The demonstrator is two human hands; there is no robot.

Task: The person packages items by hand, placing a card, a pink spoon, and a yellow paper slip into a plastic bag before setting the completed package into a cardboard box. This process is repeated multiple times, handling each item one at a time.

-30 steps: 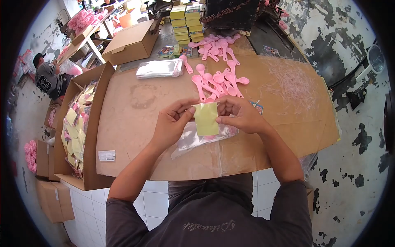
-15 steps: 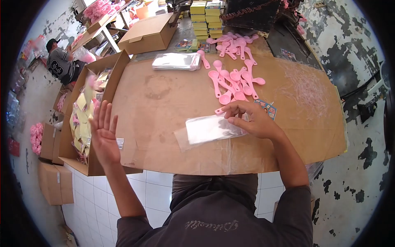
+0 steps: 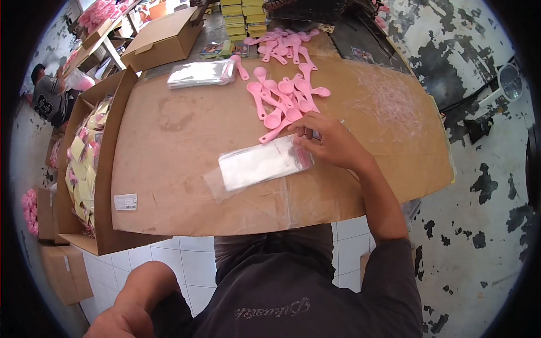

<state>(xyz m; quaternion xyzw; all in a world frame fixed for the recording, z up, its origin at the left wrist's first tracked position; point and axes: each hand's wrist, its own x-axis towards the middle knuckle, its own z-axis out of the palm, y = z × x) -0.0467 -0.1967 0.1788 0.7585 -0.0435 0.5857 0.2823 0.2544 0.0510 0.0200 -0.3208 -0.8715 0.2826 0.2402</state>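
Head view: the right hand [image 3: 329, 143] is laid on the cardboard-covered table [image 3: 186, 141]. Its fingers are bent down at the right end of the stack of clear bags [image 3: 256, 166], just beside the handle of the nearest pink spoon [image 3: 275, 133], which lies at the near edge of the spoon pile [image 3: 284, 93]. Whether anything is pinched between those fingers cannot be told. The left hand [image 3: 121, 325] is held low, off the table, at the bottom left of the frame; nothing is seen in it, and its grip cannot be made out. An open box of yellow packets [image 3: 84, 163] is set against the table's left side. The step in hand is judged to be the fetching of one spoon and one bag for packing. For the next move, a single bag would have to be peeled from the stack and its mouth opened, so the left hand would be needed at the table.
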